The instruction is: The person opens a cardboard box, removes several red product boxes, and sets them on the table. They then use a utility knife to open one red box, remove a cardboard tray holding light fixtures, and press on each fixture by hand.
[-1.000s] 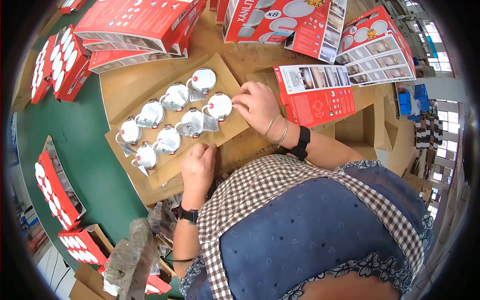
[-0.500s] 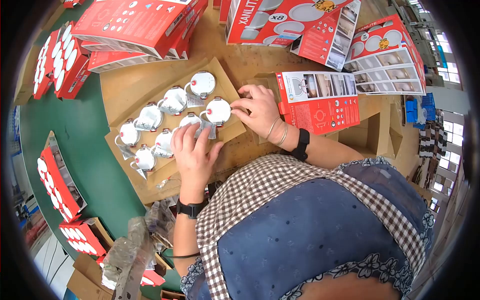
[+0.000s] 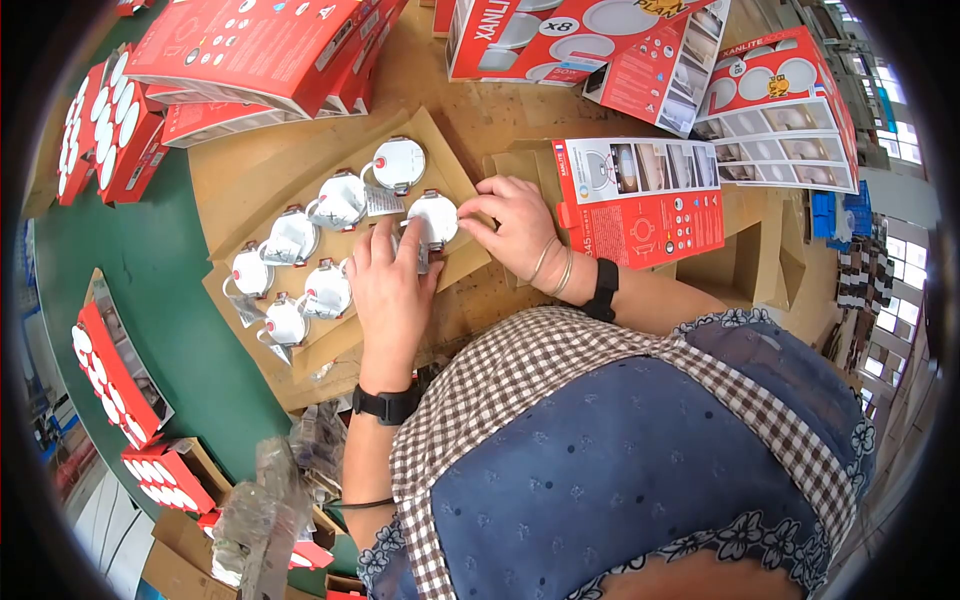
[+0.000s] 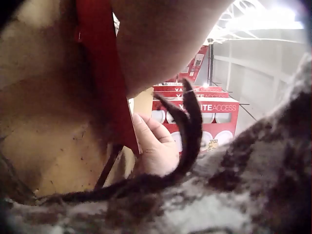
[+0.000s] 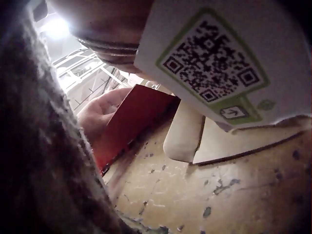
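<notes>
A cardboard tray (image 3: 330, 352) lies tilted on the work table, holding two rows of round white downlights (image 3: 399, 164) with red centres, cables and paper labels. My left hand (image 3: 388, 295) reaches over the front row, fingers extended onto a downlight that it mostly hides. At the tray's right end, my right hand (image 3: 520, 228) has thumb and forefinger together at the rim of the end downlight (image 3: 434, 219). In the left wrist view a red strip (image 4: 105, 73) hangs close in front; the right wrist view has a red panel (image 5: 139, 114) and a white panel with a QR code (image 5: 209, 61).
A red and white printed carton (image 3: 645, 205) lies right of the tray, above an open cardboard box (image 3: 735, 265). Red cartons (image 3: 245, 50) are stacked at the back left, and more XANLITE cartons (image 3: 560, 40) stand behind. A green surface (image 3: 150, 270) runs along the left.
My left hand has moved from the tray's front edge up onto the front row of downlights, its fingers stretching out. My right hand stays at the end downlight.
</notes>
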`<move>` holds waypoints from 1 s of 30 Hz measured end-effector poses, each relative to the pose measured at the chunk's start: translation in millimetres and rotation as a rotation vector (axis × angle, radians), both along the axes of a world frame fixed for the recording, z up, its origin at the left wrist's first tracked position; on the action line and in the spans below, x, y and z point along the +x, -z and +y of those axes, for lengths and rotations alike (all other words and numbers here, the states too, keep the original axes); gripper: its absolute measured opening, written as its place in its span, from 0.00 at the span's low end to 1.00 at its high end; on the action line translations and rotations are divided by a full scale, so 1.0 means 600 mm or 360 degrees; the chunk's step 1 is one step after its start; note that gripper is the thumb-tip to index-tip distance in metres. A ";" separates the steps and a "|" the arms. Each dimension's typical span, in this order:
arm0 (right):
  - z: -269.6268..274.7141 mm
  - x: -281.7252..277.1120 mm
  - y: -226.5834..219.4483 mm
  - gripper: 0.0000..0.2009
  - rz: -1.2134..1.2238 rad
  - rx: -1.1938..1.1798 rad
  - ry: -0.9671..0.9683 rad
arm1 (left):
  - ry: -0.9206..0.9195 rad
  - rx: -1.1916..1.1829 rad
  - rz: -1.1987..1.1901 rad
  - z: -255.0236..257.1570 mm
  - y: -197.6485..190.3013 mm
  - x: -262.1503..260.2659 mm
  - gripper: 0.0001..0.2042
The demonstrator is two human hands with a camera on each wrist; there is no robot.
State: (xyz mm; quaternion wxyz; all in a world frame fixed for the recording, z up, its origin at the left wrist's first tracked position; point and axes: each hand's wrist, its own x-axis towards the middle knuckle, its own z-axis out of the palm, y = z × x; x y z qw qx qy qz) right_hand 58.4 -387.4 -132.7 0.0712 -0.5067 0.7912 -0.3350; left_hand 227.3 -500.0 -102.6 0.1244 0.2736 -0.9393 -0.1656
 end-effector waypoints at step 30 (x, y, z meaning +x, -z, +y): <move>-0.007 0.002 0.019 0.04 -0.0280 -0.0073 0.0042 | 0.0059 0.0069 0.0085 -0.014 0.018 -0.027 0.22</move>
